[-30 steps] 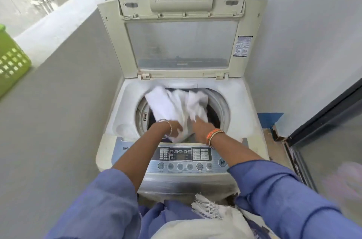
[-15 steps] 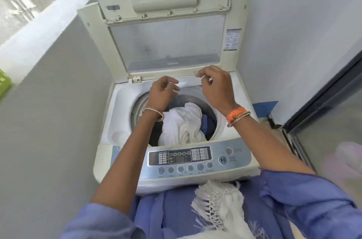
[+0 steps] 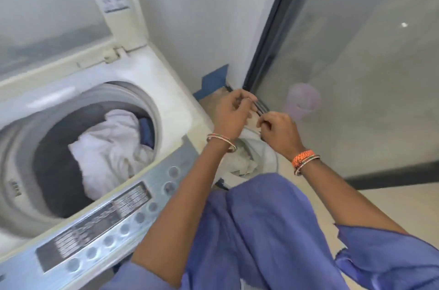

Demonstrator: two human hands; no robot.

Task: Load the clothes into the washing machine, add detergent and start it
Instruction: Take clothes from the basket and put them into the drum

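Laundry (image 3: 107, 147), mostly white with a dark blue piece at its right edge, is lying inside the drum of the washing machine (image 3: 166, 90), whose lid (image 3: 118, 4) is standing open. Beyond the machine's right edge, the left hand (image 3: 234, 114) and right hand (image 3: 279, 130) are hovering with fingers loosely curled, holding nothing, above a pile of white clothes (image 3: 249, 161) on the floor.

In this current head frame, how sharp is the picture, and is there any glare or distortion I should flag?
Head view: motion blur smears the washing machine's control panel so its labels are unreadable; the white garment in the drum is soft; both hands are fairly crisp. The glass door is hazy, with one small bright spot. Wide-angle tilt slants the walls. Lighting is even daylight.
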